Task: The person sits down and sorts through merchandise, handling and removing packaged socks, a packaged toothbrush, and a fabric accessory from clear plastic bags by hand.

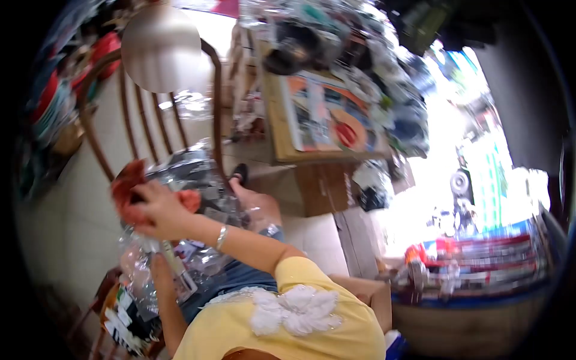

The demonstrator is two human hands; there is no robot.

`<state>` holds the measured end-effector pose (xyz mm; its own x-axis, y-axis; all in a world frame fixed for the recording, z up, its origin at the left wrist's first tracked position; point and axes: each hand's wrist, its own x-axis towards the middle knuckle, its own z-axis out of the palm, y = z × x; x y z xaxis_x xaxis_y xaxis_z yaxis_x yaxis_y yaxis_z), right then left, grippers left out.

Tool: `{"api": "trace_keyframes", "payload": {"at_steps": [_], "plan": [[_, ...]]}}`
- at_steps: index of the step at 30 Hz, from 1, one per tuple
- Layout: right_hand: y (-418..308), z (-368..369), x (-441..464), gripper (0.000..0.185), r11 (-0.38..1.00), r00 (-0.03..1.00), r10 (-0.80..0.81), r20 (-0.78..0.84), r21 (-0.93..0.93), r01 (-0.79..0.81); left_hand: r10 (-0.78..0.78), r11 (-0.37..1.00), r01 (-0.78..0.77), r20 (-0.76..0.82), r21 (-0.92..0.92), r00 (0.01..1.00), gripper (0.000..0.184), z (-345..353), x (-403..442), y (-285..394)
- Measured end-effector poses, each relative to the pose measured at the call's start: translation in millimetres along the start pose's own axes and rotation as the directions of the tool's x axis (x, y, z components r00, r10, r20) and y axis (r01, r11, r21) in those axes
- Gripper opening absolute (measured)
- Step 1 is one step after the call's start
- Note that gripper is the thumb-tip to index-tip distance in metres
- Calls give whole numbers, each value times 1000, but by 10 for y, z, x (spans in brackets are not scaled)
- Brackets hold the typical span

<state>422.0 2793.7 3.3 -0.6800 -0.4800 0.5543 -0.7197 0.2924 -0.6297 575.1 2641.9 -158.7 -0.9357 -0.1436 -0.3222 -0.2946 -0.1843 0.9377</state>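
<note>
My right hand reaches across to the left, its fingers closed on a crumpled orange-red cloth-like item. The item is smeared by motion, so its exact kind is unclear. A silvery bracelet circles that wrist. Lower down, my left hand lies against clear plastic packaging, beside a narrow packet with a white strip. Its fingers are blurred and partly hidden. Shiny plastic bags cover the chair seat and my lap around both hands.
A brown wooden chair with a slatted back stands before me. Beyond it, a wooden table bears a colourful printed sheet and piled plastic-wrapped goods. Beneath is a cardboard box. Stacked items stand at right.
</note>
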Motion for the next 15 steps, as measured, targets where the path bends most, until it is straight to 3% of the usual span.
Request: {"api": "trace_keyframes", "payload": {"at_steps": [2, 3, 5, 9, 10, 11, 12, 13, 15], "plan": [[-1, 38, -98, 26, 996, 997, -53, -62, -82, 48, -24, 999, 25, 34, -25, 999, 40, 83, -15, 245], [69, 85, -107, 26, 994, 997, -39, -70, -104, 32, -108, 989, 115, 79, -90, 991, 39, 213, -133, 561], [188, 170, -131, 28, 994, 998, 55, 7, 97, -56, -197, 971, 204, 69, -123, 978, 40, 379, -300, 860], [165, 244, -118, 24, 953, 970, 228, -86, 223, -205, -123, 992, 123, 16, -36, 992, 39, 340, -413, 882], [124, 209, -106, 24, 953, 973, 220, -74, 228, -199, -170, 985, 168, 101, 29, 980, 38, 283, -408, 860], [59, 138, -50, 21, 826, 908, 418, 23, 405, -391, -211, 976, 198, 165, 89, 964, 37, 198, -393, 843], [-7, 126, 38, 19, 632, 808, 564, 171, 540, -556, -189, 981, 182, 118, 70, 975, 37, 120, -376, 629], [84, 222, 23, 20, 526, 838, 512, 188, 703, -478, 113, 936, -125, 55, 328, 992, 36, 35, -354, 261], [112, 324, 101, 24, 298, 849, 486, 207, 874, -384, 125, 943, -127, 28, 306, 992, 35, 16, -399, 450]]}}
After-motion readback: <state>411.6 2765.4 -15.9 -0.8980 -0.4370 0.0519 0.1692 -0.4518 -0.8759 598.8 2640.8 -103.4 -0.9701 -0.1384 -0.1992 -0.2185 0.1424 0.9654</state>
